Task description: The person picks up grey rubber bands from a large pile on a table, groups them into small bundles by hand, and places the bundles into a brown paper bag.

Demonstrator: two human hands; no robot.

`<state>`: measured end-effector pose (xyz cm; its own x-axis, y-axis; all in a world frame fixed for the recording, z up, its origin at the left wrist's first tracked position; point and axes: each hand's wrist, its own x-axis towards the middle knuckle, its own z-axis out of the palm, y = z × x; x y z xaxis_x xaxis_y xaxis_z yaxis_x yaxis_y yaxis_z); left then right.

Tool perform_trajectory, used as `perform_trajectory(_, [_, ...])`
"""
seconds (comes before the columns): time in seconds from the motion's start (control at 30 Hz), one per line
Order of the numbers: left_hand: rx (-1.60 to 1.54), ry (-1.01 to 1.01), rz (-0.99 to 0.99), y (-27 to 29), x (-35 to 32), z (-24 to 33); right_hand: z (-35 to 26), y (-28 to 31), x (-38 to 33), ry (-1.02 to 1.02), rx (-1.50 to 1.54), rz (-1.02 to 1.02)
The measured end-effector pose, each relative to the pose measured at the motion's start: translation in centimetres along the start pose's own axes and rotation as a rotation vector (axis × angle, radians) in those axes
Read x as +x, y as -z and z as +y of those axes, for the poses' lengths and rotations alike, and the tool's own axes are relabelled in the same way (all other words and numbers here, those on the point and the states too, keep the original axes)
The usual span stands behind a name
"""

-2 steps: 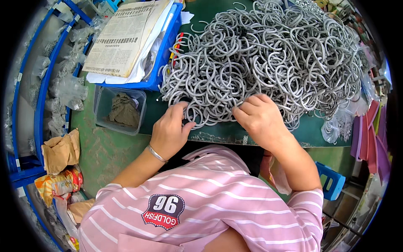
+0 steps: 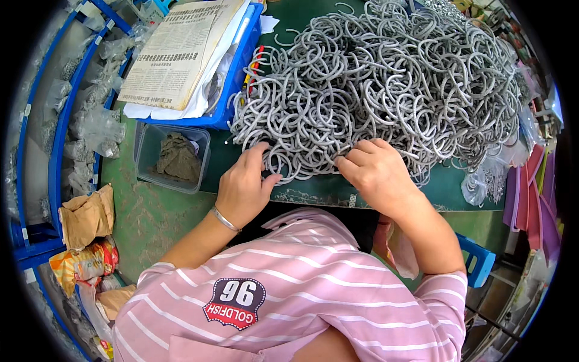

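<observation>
Many grey rings (image 2: 386, 90) lie in a tangled heap on the desk (image 2: 313, 192); each one is probably light and stiff, best taken by a free outer curve, because its neighbours hook around it. At the near edge, the left hand (image 2: 242, 182) is half open, the right hand (image 2: 375, 176) has curled fingers, and I cannot tell if either holds a ring. A blue basket (image 2: 221, 119) and a clear box (image 2: 172, 184) stand at the left.
</observation>
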<state>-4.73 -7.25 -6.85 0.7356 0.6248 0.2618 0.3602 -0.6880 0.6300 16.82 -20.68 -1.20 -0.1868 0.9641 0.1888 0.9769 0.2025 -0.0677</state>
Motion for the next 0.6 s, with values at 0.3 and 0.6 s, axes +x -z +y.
perform_trajectory(0.3, [0.161, 0.073, -0.087, -0.5, 1.8, -0.7, -1.2, -1.7, 0.1, -0.116, -0.005, 0.049])
perform_trajectory(0.6, [-0.552, 0.591, -0.239, 4.1, 2.9, -1.6, -0.6, -2.0, 0.1, -0.190, 0.231, 0.232])
